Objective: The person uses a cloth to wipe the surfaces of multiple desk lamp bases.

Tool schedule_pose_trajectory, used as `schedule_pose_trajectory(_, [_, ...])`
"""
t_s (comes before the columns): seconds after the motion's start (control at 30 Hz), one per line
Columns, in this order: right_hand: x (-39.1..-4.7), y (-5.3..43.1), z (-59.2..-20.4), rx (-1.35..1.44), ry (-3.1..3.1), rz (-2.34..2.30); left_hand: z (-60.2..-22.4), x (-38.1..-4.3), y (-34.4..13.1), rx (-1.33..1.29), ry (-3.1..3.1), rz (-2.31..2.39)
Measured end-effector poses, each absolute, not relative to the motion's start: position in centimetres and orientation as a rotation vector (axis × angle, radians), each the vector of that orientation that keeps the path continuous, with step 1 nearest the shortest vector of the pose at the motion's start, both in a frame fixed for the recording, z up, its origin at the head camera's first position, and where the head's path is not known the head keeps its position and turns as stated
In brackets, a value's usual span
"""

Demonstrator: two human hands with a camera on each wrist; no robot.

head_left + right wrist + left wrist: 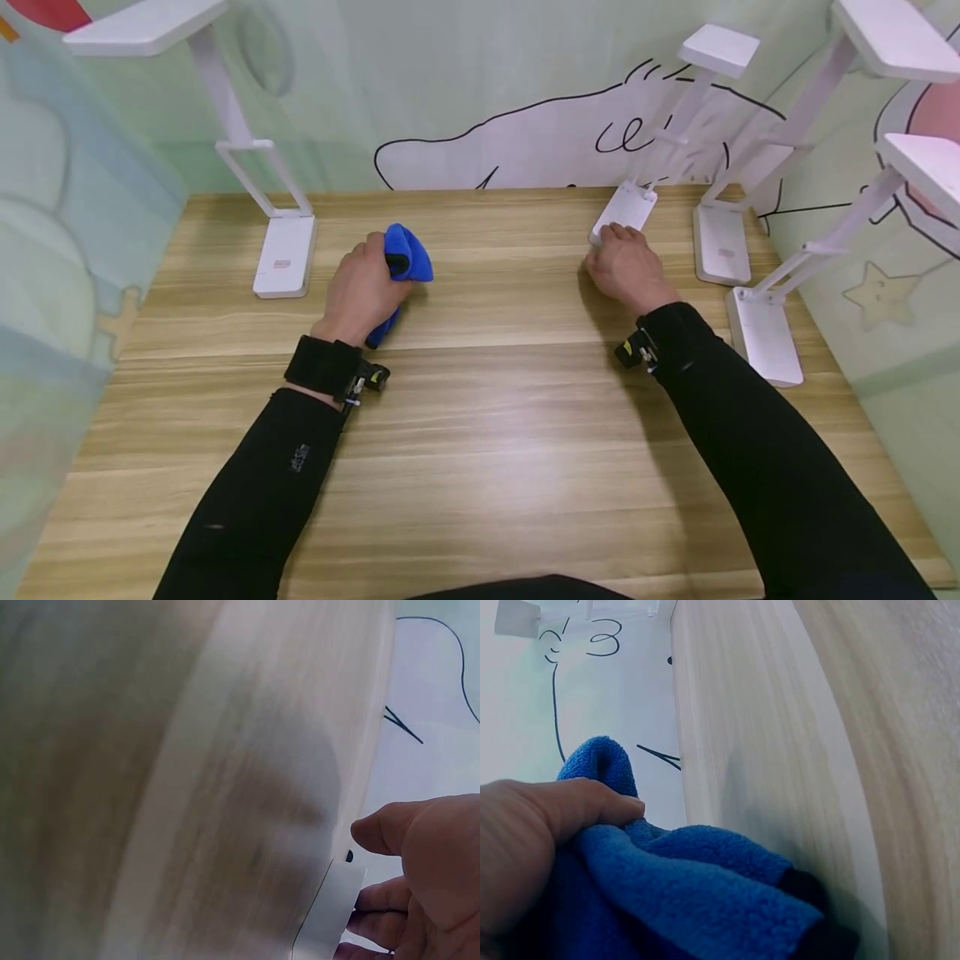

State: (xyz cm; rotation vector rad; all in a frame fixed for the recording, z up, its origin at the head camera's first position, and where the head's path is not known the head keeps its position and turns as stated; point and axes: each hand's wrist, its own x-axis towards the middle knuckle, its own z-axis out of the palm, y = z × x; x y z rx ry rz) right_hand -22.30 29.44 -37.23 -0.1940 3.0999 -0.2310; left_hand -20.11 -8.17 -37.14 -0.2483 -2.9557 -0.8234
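Note:
In the head view my left hand (363, 287) grips a folded blue cloth (409, 250) with dark edging, held over the left part of the table. Its thumb (592, 806) presses on the fluffy cloth (697, 885) in the left wrist view. At the back, my right hand (628, 265) holds the near end of the white base of a folding desk lamp (626, 208). From the right wrist, bent fingers (379, 926) meet the edge of the lamp base (330, 915), while the thumb stands slightly apart from it.
A white desk lamp (287, 258) stands at the back left. Two more, a rear lamp (722, 246) and a front lamp (765, 337), stand along the right side. The wood-grain table (495, 467) meets a printed wall covering (465, 92) behind.

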Motion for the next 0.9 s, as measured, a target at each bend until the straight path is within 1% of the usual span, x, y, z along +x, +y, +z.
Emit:
schedule_pose_trajectory(0.47, [-20.1,27.6,-37.7,-0.276,3.067,-0.201,-37.1,-20.2,-8.8,-0.207,-2.999,-0.828])
schedule_pose_trajectory(0.73, [-18.5,25.6,-37.8,-0.377,3.053,-0.178,-37.1,-20.2,-9.3,-0.181,-3.009,-0.848])
schedule_pose_trajectory(0.9, [-17.2,24.4,-38.1,-0.512,3.092,-0.159,-37.2,-20.1,-9.6,-0.158,-3.009,-0.865])
